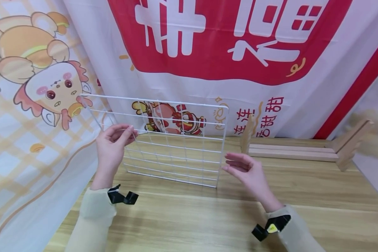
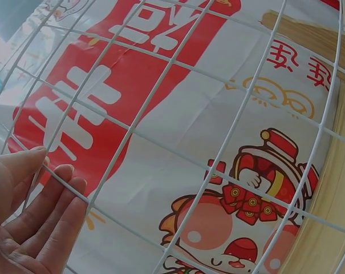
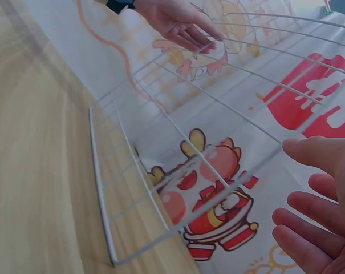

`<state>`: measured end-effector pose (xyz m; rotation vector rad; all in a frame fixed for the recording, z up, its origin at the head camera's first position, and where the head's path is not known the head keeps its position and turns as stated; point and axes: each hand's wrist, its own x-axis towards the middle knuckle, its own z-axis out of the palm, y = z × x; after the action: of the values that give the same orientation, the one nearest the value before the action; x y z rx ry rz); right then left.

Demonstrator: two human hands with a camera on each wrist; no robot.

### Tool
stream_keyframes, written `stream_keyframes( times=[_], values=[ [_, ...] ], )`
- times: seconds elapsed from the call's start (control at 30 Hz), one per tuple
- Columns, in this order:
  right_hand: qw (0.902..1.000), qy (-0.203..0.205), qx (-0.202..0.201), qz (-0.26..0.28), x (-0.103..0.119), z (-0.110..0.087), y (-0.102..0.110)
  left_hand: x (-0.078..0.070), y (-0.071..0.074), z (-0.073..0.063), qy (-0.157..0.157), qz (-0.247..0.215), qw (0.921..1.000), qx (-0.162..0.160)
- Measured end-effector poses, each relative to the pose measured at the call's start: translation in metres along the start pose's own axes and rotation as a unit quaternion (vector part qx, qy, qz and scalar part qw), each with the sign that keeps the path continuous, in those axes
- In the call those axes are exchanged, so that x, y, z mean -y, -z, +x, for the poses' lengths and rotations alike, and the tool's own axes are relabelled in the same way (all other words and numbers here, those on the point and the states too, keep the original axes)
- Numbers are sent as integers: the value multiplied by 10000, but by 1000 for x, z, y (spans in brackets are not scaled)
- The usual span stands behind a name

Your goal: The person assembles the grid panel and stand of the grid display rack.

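A white wire grid panel stands tilted over the wooden tabletop, its lower edge near the wood. My left hand pinches one of its wires on the left side between thumb and fingers. In the left wrist view, the fingertips of the left hand lie behind a wire, with the thumb close in front. At the panel's right side is my right hand, its fingers loosely extended and apart. From the right wrist, the thumb is seen right at the side wire, while the other fingers spread beyond it.
A wooden stand with two upright ends and long bars sits at the back right of the tabletop. Behind hangs a red and white printed cloth; a checked cartoon cloth covers the left side.
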<state>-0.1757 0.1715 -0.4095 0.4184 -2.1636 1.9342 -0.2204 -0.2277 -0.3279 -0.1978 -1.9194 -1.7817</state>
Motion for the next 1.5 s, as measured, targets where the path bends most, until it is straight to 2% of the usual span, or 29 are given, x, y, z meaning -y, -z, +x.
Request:
stream_keyframes(
  times=[0.2,0.37,0.73,1.2,1.5],
  values=[
    [9993,87,-274,-233,4,4,18,0,-1,0,-42,117,9999,0],
    [9971,-149,-420,-622,6,5,34,2,-2,1,-80,63,9999,-30],
    [9895,-620,-442,-1230,7,2,58,1,-3,1,26,-35,10000,-75],
    [9767,-770,-536,-1931,-1,-2,97,-1,-5,2,-5,125,9999,-38],
    [9656,-1309,-768,-2111,-1,-4,125,-1,-6,1,54,145,9999,-76]
  ],
)
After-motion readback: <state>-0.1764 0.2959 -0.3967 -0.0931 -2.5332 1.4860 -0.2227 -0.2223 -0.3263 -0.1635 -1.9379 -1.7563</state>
